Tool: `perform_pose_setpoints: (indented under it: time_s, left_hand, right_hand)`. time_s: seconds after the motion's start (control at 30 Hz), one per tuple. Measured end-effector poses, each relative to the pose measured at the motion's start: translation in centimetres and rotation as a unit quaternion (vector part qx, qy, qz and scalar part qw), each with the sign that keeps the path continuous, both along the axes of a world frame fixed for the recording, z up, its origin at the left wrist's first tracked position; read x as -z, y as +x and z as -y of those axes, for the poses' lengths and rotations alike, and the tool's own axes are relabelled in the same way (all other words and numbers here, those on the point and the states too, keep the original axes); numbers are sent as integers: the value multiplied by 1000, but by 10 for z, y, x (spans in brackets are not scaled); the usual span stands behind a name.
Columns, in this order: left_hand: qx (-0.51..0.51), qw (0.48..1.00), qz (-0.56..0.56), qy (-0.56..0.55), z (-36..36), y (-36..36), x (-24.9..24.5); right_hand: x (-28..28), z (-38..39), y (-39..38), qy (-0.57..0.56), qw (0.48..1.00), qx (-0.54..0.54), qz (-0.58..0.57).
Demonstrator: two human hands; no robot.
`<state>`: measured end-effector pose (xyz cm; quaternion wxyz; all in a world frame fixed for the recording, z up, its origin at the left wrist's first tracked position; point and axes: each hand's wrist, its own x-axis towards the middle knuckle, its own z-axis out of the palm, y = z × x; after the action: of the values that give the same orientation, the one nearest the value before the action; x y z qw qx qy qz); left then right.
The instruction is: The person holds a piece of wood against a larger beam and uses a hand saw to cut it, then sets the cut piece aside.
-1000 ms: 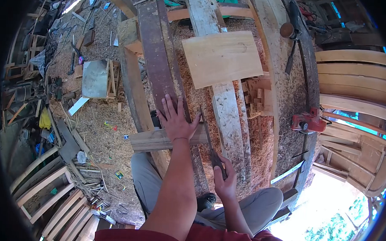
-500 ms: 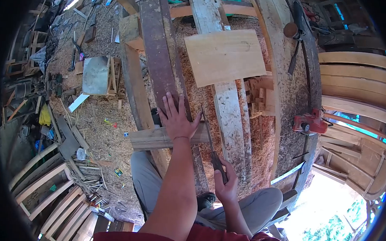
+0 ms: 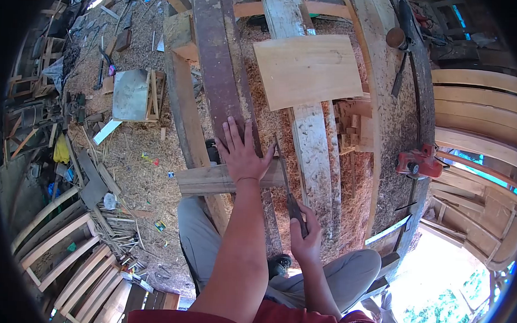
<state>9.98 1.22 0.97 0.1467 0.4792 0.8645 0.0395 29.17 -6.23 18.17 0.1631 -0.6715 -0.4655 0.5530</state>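
My left hand (image 3: 244, 161) lies flat with fingers spread, pressing on a short wooden board (image 3: 206, 181) set crosswise over a long dark-painted plank (image 3: 216, 63). My right hand (image 3: 305, 237) is wrapped round the dark handle of a handsaw (image 3: 287, 182). Its narrow blade points away from me and crosses the board near its right end, just right of my left thumb. Beyond the hands, a pale rectangular wood panel (image 3: 310, 72) rests across a whitish, worn beam (image 3: 313, 146).
A red power planer (image 3: 419, 162) sits on the thick bench timber (image 3: 393, 126) at right, with a hammer (image 3: 397, 38) farther up. Curved wooden slats (image 3: 477, 106) are stacked beyond it. Sawdust and offcuts cover the floor at left, near a small metal-topped block (image 3: 130, 94).
The whole view has shifted slightly, so things sit a little higher and farther right. Both hands keep their grip, and the saw stays across the board's right end.
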Motion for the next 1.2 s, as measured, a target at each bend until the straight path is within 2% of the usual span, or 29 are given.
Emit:
perform_pose_setpoints:
  time_s: [0.03,0.13,0.33,0.47,0.57,0.6,0.7,0.8,0.93,1.03,1.2]
  left_hand:
    - [0,1000,-5,2,0,0,1]
    - [2,1000,-18,4,0,-1,4]
    - [-1,1000,-18,-5,2,0,4]
    - [-3,1000,-25,19,-1,1,4]
    - [-1,999,-29,15,2,2,6]
    - [1,999,-30,10,0,2,5]
    - [3,1000,-27,9,1,1,6]
    - [5,999,-38,23,1,0,10]
    - [3,999,-36,24,2,1,11]
    - [7,999,-33,31,2,1,11]
    - [3,999,-34,36,0,2,6]
  right_hand:
    - [0,5,-1,28,1000,-10,8]
    - [-14,9,2,-37,998,38,-32]
    - [0,7,-2,9,1000,17,-12]
    - [-1,16,-1,35,996,56,-52]
    - [-8,-6,-12,-46,998,30,-7]
    - [-4,-4,-11,-11,1000,22,3]
    - [-13,7,-3,-46,997,59,-29]
    - [-23,13,1,-37,998,47,-20]
    - [-6,2,-13,-34,996,77,-30]
    - [-20,5,-10,-64,997,51,-13]
    - [-15,11,-10,-41,998,46,3]
